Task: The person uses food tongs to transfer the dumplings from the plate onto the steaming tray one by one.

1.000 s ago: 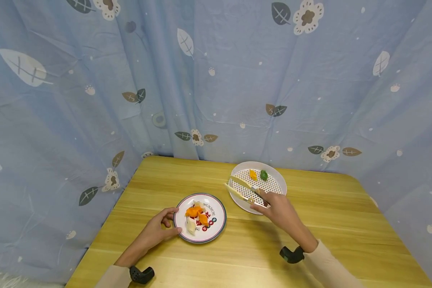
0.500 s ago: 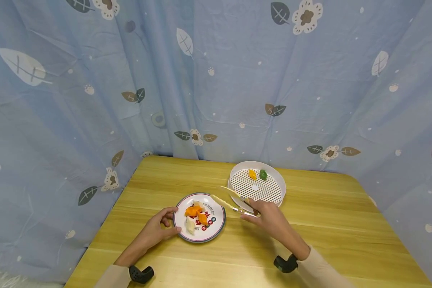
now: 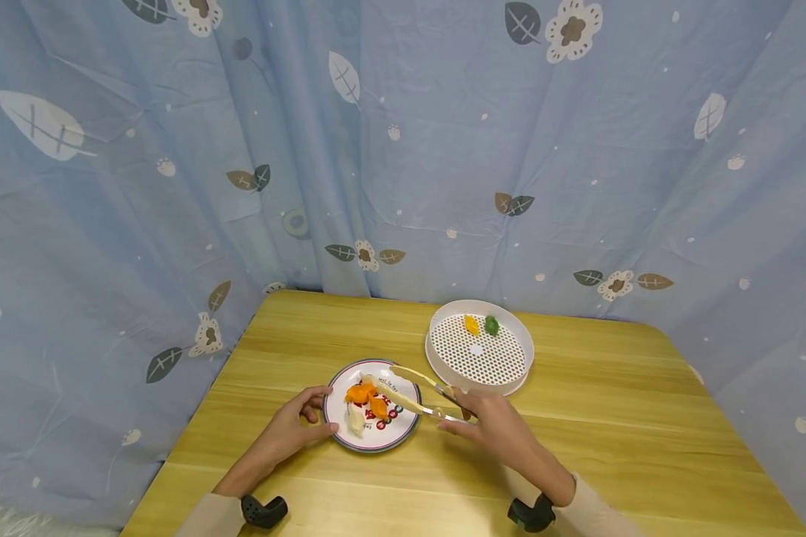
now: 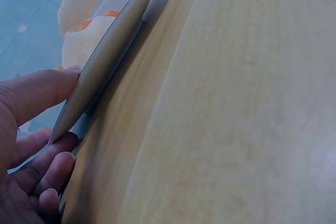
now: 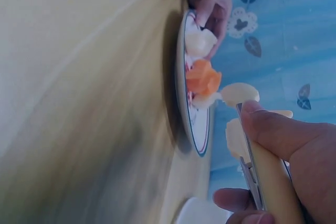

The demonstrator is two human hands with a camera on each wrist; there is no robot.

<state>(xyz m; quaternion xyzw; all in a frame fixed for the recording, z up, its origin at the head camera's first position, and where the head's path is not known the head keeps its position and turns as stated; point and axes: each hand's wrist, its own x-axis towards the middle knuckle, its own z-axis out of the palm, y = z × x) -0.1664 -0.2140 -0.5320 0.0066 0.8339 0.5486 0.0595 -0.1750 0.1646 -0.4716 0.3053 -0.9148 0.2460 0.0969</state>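
The left hand (image 3: 294,426) curls its fingers round the near-left rim of the plate (image 3: 407,432), steadying it on the table (image 3: 578,447). On the plate lie orange and pale food pieces (image 3: 366,399). The right hand (image 3: 493,425) grips tongs (image 3: 416,391), their tips apart over the food. The step looks like picking a piece; next the tips must close on one. Far right stands a white strainer tray (image 3: 525,350). A second ago the tongs were over that tray.

Two plates (image 3: 374,432) (image 3: 480,380) (one perforated), one tongs (image 3: 416,388)
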